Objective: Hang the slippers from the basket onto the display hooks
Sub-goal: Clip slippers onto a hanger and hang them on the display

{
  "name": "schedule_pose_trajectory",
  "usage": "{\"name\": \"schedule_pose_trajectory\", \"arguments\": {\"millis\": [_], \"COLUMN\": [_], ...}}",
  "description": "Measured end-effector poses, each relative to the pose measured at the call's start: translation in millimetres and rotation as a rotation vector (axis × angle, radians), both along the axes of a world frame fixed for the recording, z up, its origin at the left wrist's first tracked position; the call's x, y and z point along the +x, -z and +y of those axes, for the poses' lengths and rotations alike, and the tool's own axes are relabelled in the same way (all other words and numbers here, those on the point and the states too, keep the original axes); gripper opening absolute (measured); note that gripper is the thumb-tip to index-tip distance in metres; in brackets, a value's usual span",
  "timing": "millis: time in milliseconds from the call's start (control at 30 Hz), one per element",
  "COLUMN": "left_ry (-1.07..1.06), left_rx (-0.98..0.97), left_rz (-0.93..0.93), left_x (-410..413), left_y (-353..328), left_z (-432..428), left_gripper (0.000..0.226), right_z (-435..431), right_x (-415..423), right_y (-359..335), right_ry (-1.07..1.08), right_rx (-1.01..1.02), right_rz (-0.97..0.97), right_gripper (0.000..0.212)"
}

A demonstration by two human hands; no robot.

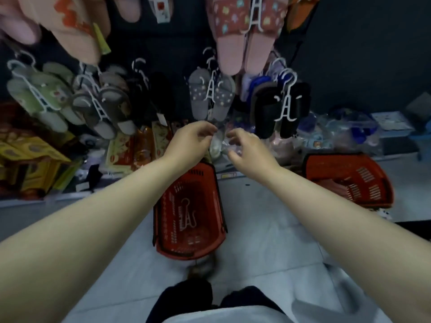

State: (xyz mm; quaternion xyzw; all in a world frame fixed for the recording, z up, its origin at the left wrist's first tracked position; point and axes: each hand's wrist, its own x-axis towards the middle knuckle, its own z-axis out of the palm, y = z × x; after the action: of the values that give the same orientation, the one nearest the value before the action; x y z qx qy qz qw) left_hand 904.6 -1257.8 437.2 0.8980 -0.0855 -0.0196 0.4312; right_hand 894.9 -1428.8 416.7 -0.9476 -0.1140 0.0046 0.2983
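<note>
Pale tiled floor (256, 217) ran far to a dark wall (349, 54). On that wall hung green slippers (39, 96), grey slippers (212, 96) and black slippers (284, 106). The left hand (193, 138) pinched a clear-wrapped pale bundle (218, 144) above the central red basket's (210, 201) far end. The right hand (247, 148) curled at the wrap, but I could not tell whether it gripped. The basket held one white hanger (187, 214), and a second red basket (382, 183) stood to the right.

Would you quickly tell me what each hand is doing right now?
Left hand: pinches the clear packet.
Right hand: fingers curled at the packet; grip cannot be told.

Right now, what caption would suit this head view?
Left hand and right hand hold a clear-wrapped item over a red basket, beneath hanging slippers.
</note>
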Motion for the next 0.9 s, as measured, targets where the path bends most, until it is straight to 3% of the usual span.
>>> {"name": "schedule_pose_trajectory", "arguments": {"millis": [267, 533, 900], "left_ry": [-0.115, -0.22, -0.262], "left_rx": [0.084, 0.005, -0.028], "left_rz": [0.195, 0.454, 0.665], "left_x": [-35.3, -49.7, -26.4], "left_y": [95.6, 243.5, 417.5], "left_z": [14.2, 62.3, 129.6], "left_gripper": [0.027, 0.028, 0.026], "right_z": [3.1, 40.5, 97.8], "right_x": [-26.3, -43.9, -8.1], "right_y": [92.0, 229.1, 398.1], "right_ry": [-0.128, -0.088, 0.008], "right_rx": [-0.062, -0.014, -0.04], "right_rz": [0.206, 0.438, 0.587], "right_gripper": [0.038, 0.034, 0.035]}}
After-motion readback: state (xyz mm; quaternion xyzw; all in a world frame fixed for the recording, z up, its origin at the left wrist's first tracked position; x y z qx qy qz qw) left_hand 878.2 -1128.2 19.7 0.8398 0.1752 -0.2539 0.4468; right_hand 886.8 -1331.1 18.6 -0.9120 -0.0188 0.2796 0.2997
